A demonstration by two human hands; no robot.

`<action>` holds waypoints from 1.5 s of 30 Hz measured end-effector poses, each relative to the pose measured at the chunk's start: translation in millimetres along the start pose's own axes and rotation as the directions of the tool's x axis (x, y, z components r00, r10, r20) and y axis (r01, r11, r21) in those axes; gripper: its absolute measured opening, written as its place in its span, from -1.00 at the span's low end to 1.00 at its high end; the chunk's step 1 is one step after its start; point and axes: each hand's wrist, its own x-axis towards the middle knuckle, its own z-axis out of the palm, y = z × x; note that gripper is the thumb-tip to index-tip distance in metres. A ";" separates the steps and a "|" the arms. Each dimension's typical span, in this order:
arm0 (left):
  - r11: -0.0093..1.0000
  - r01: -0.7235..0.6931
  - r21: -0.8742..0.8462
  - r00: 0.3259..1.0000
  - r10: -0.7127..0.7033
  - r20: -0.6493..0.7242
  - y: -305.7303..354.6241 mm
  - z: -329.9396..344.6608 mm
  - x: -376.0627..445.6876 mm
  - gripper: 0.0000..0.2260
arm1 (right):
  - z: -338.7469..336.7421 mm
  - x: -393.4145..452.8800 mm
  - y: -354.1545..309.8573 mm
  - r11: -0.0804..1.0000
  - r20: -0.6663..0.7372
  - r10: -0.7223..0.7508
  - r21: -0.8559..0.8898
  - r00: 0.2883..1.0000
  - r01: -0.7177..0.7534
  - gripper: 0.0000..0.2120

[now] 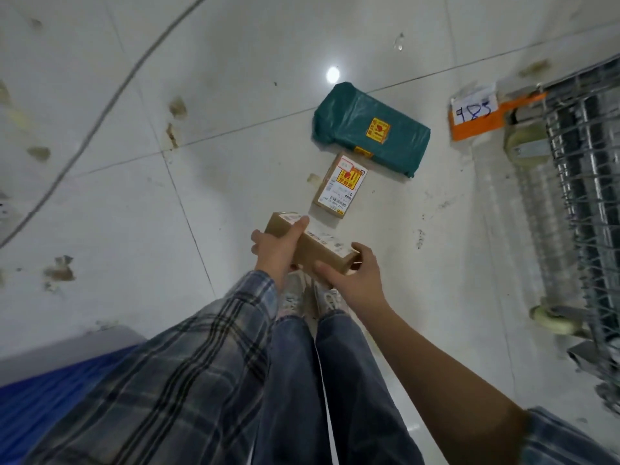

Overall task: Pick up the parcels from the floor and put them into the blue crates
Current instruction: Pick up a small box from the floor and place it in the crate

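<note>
A long brown cardboard parcel [318, 248] is held above the floor in front of my feet. My left hand [276, 251] grips its left end, thumb on top. Around its right end my right hand [355, 280] curls its fingers. On the floor beyond lies a small brown box [339, 187] with a white and red label. Behind that rests a dark green plastic-wrapped parcel [369, 129] with a yellow sticker. A blue crate [50, 397] shows at the bottom left, partly hidden by my sleeve.
A wire roll cage on white wheels [583, 203] stands along the right, with an orange tag [476, 119] reading 985. A grey cable [100, 119] crosses the stained white tile floor at the left. My shoes [308, 300] stand under the held parcel.
</note>
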 end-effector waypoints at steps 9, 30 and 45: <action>0.954 -0.037 -0.297 0.991 0.074 0.114 5.5 -26.3 -28.6 -0.43 | -3.5 -23.6 -30.6 0.977 0.217 0.019 0.205 0.976 -0.065 -0.47; 0.759 -0.129 -0.638 0.974 0.216 0.061 -20.5 -112.8 -106.9 -0.76 | -6.5 -55.1 -99.8 0.971 0.615 -0.059 0.219 0.787 -0.099 -0.35; 0.851 -0.185 -0.492 0.964 0.255 0.078 -116.0 -210.1 -124.9 -0.52 | 89.9 -129.6 -82.3 0.997 0.657 -0.072 0.044 0.751 0.057 -0.65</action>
